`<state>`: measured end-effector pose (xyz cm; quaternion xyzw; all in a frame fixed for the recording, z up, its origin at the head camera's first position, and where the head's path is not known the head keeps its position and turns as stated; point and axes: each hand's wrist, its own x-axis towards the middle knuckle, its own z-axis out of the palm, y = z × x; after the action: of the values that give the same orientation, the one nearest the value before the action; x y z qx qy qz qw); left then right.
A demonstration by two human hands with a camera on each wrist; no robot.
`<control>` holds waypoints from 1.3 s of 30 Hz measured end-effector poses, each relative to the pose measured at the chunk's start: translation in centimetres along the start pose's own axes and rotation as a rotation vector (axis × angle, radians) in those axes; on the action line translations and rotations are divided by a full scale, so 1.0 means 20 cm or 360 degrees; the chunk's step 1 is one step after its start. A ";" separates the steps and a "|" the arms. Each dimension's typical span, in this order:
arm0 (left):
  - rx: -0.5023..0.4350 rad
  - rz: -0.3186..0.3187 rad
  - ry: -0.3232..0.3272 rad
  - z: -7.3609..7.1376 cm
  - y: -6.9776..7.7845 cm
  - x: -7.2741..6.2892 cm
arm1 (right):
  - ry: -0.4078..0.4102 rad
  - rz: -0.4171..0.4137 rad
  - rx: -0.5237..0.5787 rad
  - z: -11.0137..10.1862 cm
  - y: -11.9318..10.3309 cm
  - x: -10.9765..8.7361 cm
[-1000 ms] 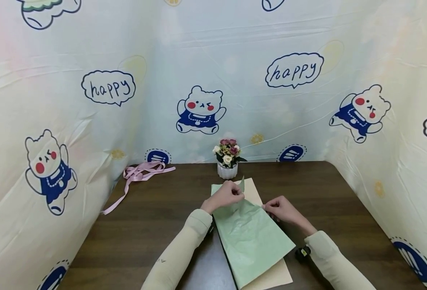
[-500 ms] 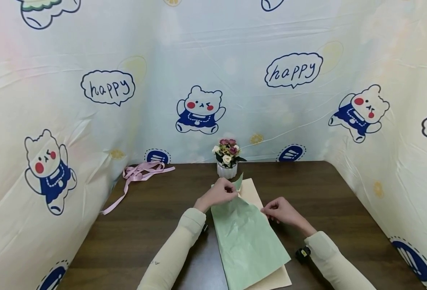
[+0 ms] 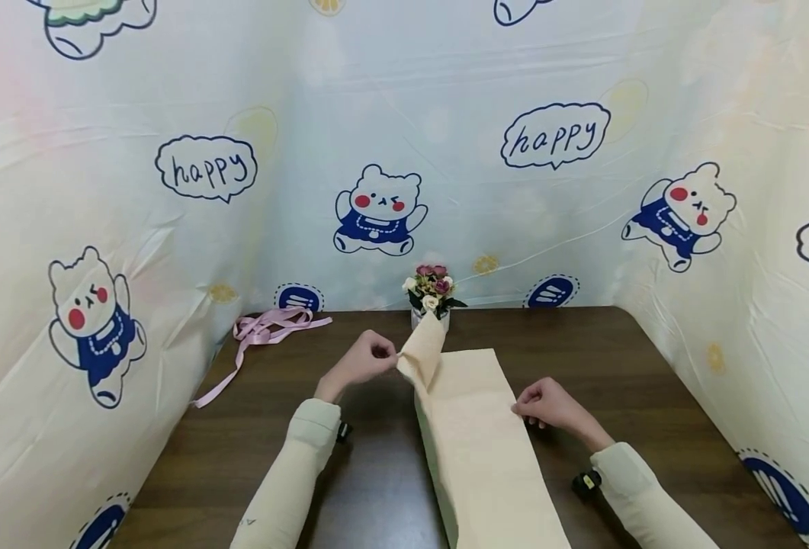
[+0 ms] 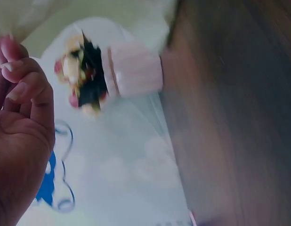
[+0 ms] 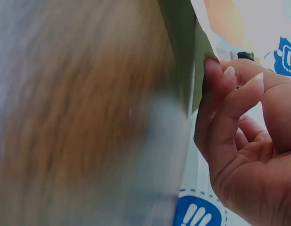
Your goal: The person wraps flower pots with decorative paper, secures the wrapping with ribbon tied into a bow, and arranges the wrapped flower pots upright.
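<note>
A sheet of wrapping paper [image 3: 486, 442], cream on the face now turned up and green along its left side, lies lengthwise on the table. My left hand [image 3: 361, 361] pinches its far left part, which rises in a curled, twisted fold [image 3: 423, 351]. In the left wrist view, the fingertips of that left hand [image 4: 23, 89] meet the blurred pale paper at the upper left. My right hand [image 3: 553, 408] pinches the sheet's right edge. Seen from the right wrist, the thumb and finger of the right hand [image 5: 244, 117] grip the green-sided paper edge [image 5: 202, 61].
Behind the raised fold stands a small white pot of artificial flowers [image 3: 431, 290], partly covered by it. A loose pink ribbon [image 3: 270, 326] lies at the table's far left. The dark wooden table [image 3: 239, 457] meets a printed cloth backdrop [image 3: 459, 191].
My left hand has moved left, drawing the green top layer over, so the cream face now shows. My right hand has shifted slightly right and stays at the edge.
</note>
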<state>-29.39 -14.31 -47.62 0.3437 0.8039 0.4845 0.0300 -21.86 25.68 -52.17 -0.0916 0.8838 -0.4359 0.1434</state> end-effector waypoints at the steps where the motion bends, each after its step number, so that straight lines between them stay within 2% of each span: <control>1: 0.0001 -0.0021 0.0005 -0.02 -0.01 -0.02 | -0.0009 0.0011 -0.0002 -0.01 0.00 -0.01; 8: 0.0053 -0.0208 0.0028 -0.13 -0.12 -0.18 | 0.0002 0.0148 -0.0057 -0.05 0.04 -0.04; 16: 0.0198 -0.0448 -0.0063 -0.18 -0.23 -0.29 | 0.0036 0.0213 -0.0119 -0.10 0.09 -0.07; 23: 0.0388 -0.0641 -0.0145 -0.16 -0.28 -0.32 | 0.0098 0.0192 -0.0258 -0.10 0.08 -0.05; 27: 0.0612 -0.0703 -0.0076 -0.14 -0.25 -0.31 | 0.0234 0.0141 -0.0397 -0.08 0.06 -0.02; 30: 0.0674 -0.0681 -0.0025 -0.11 -0.23 -0.30 | 0.0288 0.0029 -0.0484 -0.05 0.02 0.00; 33: 0.0635 -0.0594 -0.0076 -0.07 -0.22 -0.28 | 0.0200 -0.0155 -0.0592 0.00 -0.02 0.02; 36: 0.0587 -0.0523 -0.0239 -0.02 -0.21 -0.27 | -0.0025 -0.0332 -0.0688 0.05 -0.03 0.03; 39: 0.0560 -0.0519 -0.0411 0.02 -0.21 -0.27 | -0.0242 -0.0389 -0.0704 0.09 -0.04 0.03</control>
<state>-27.30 -18.37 -52.67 0.2687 0.9100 0.2781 0.1497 -21.87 23.73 -52.69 -0.2592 0.9266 -0.2381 0.1323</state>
